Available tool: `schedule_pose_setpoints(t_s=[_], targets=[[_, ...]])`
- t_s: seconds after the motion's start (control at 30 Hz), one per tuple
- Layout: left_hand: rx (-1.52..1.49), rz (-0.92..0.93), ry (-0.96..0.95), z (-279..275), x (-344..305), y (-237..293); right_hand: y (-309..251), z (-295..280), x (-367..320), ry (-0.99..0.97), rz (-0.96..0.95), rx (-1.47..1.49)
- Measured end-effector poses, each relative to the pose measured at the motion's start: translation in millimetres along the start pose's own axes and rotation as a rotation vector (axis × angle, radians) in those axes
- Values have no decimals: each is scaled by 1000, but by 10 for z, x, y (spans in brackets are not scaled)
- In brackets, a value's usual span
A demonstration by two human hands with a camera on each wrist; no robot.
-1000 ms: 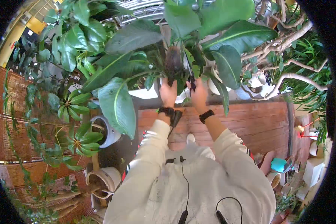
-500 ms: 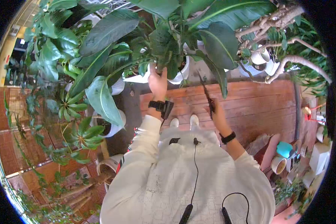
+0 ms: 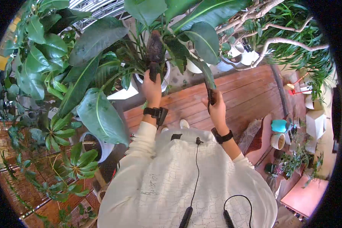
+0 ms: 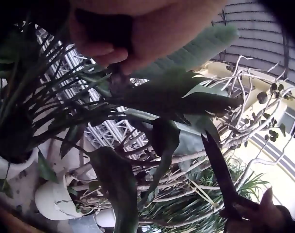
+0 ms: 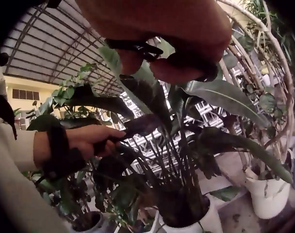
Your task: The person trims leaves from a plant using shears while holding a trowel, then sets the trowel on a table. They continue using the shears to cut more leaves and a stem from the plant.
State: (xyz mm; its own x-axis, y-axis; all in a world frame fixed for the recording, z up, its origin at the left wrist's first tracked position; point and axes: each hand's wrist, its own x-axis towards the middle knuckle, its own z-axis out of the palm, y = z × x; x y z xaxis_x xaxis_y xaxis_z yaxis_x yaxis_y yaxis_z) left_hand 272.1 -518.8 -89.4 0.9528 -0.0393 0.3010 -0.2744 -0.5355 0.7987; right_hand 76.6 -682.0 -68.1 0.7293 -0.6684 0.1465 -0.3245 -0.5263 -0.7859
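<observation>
A large-leaved plant stands in a white pot. My left hand grips the black lower end of a dark brown, elongated thing, held upright among the stems; what it is I cannot tell. In the right wrist view the left hand has its fingers round this thing. My right hand holds dark scissors beside the tip of a hanging leaf. Their blades point up in the left wrist view, apart from the left hand.
Bare curved branches reach across the upper right. Other leafy plants crowd the left side, with a pale pot below. Wooden planks lie beneath the hands. A turquoise container and small pots stand at the right.
My right hand with the scissors has moved away from the left hand and the stems, to the right. The left hand keeps its grip. The head view has shifted and turned.
</observation>
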Motion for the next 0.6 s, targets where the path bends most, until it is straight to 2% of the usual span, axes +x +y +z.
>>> schedule_pose_setpoints(t_s=[0.07, 0.13, 0.23, 0.3, 0.37, 0.43, 0.5, 0.6], targets=[[-74, -6, -7, -43, -1, -70, -132, -18, -83, -20, 62, -29], [-84, -94, -50, -109, -26, -83, -152, -3, -179, -15, 70, -56], [-128, -15, 18, -115, -69, -148, -189, 17, -273, -21, 84, -94], [-120, -72, -38, -142, -61, -175, -214, 54, -279, -31, 87, -110], [-110, -124, -94, -150, -42, -198, -223, 131, -232, -2, -45, -82], [-148, 0, -31, -120, -41, -246, -250, 230, -192, 23, -95, -90], [-186, 17, -11, -87, -21, -293, -314, 343, -130, 88, -180, -73], [-217, 25, 3, -102, -12, -291, -394, 463, -24, 121, -183, -103]])
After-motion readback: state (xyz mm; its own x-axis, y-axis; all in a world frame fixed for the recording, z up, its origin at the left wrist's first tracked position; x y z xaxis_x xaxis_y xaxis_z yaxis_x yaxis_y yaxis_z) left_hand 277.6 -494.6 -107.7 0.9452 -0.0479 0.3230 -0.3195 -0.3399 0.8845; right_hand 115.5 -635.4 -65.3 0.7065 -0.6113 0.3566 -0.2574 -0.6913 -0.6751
